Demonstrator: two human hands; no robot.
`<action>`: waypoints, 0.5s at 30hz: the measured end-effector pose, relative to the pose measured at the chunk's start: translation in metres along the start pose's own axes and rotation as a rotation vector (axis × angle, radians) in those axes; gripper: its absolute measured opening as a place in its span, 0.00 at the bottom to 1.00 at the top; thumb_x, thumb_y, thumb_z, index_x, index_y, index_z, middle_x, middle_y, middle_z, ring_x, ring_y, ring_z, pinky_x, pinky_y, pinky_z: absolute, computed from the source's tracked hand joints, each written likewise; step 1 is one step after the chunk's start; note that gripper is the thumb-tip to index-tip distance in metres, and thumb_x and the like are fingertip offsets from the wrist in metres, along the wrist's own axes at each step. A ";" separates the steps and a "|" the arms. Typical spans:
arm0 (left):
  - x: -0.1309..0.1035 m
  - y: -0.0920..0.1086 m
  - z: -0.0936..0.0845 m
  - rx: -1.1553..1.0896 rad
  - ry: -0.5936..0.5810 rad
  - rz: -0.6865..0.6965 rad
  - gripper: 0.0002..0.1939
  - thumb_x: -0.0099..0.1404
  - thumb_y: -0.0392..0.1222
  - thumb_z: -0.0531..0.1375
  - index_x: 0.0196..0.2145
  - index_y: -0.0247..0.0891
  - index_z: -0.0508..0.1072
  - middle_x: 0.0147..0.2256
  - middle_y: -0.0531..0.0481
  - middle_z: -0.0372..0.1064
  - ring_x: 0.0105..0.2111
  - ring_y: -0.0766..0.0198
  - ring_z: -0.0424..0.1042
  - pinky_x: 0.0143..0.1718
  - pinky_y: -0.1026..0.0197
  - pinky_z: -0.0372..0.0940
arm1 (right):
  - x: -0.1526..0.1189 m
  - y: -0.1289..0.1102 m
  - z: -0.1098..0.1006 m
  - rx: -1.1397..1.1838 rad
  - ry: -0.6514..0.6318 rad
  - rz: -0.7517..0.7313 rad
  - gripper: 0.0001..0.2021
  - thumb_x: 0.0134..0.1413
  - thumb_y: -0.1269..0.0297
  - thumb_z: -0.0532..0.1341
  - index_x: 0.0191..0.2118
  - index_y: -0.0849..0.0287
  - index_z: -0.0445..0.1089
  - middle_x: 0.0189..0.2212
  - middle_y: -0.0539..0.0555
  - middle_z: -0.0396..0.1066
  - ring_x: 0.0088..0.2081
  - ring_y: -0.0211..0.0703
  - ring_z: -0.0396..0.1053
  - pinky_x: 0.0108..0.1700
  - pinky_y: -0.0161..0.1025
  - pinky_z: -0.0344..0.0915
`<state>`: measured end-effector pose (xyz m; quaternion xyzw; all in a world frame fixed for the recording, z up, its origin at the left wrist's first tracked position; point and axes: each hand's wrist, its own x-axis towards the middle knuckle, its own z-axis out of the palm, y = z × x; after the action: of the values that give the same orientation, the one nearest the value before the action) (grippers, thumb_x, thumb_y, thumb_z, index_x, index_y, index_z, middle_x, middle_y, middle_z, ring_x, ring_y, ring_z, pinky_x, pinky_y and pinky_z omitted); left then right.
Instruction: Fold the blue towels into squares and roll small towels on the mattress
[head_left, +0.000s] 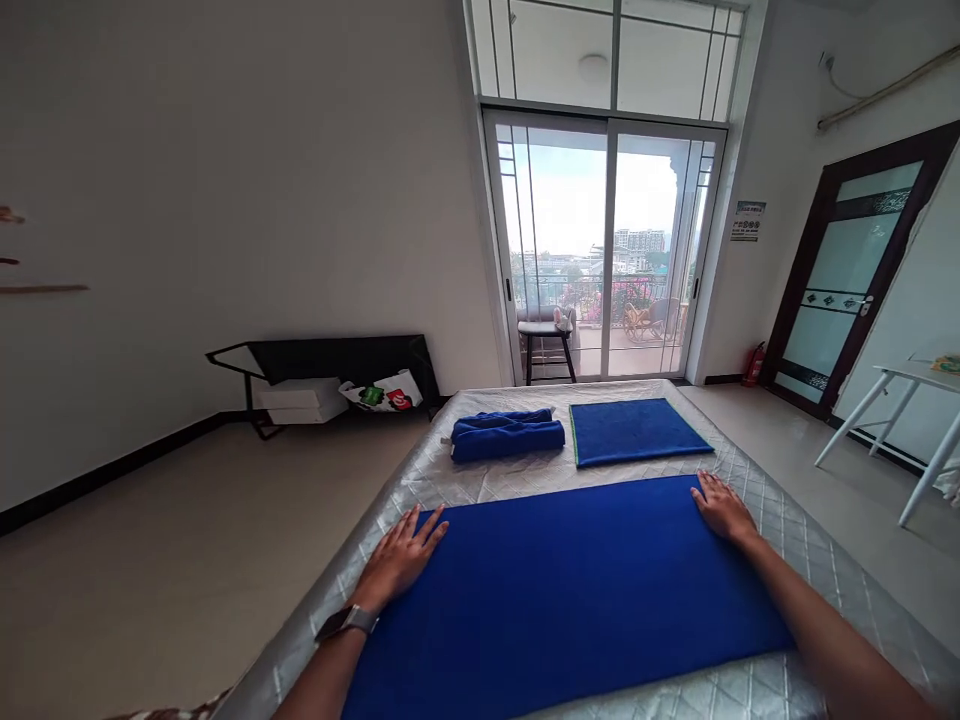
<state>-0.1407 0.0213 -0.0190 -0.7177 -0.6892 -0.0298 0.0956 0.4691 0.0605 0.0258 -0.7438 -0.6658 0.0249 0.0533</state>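
A blue towel (570,590) lies spread flat across the quilted mattress (817,560) in front of me. On its far left corner rests my left hand (401,552), fingers spread and palm down; a dark watch (349,622) is on that wrist. My right hand (724,505) lies flat over the far right corner, fingers stretched out. Neither hand grips anything. Beyond the spread towel, folded blue towels (508,436) sit in a bundle at the left, and another blue towel (637,431) with a green edge lies flat at the right.
A black folding frame (337,355) with a white box (300,400) and a printed bag (382,391) stands by the left wall. A stool (546,345) shows at the sliding door (611,250). To the right are a fire extinguisher (753,364) and a white table (919,374).
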 end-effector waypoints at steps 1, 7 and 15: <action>0.000 0.000 -0.005 -0.014 -0.040 -0.017 0.27 0.73 0.45 0.43 0.66 0.44 0.61 0.65 0.43 0.60 0.66 0.49 0.55 0.63 0.46 0.55 | -0.001 -0.002 0.000 0.005 0.001 -0.002 0.31 0.68 0.55 0.40 0.71 0.64 0.48 0.71 0.57 0.48 0.71 0.46 0.43 0.70 0.48 0.43; 0.006 0.016 -0.041 -0.049 0.033 0.004 0.29 0.73 0.42 0.37 0.60 0.41 0.69 0.64 0.47 0.63 0.67 0.50 0.55 0.64 0.46 0.53 | -0.002 -0.004 -0.002 0.028 0.026 -0.002 0.31 0.67 0.56 0.41 0.71 0.65 0.49 0.71 0.56 0.47 0.71 0.47 0.44 0.70 0.48 0.42; 0.043 0.216 -0.054 -0.307 0.035 0.329 0.28 0.73 0.57 0.44 0.65 0.46 0.63 0.67 0.46 0.57 0.66 0.52 0.56 0.66 0.48 0.51 | -0.003 -0.005 -0.004 0.040 0.013 0.013 0.31 0.67 0.55 0.42 0.71 0.66 0.49 0.71 0.58 0.48 0.71 0.48 0.44 0.70 0.47 0.42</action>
<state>0.0807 0.0471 0.0203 -0.8259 -0.5485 -0.1305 0.0008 0.4643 0.0579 0.0299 -0.7469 -0.6602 0.0339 0.0724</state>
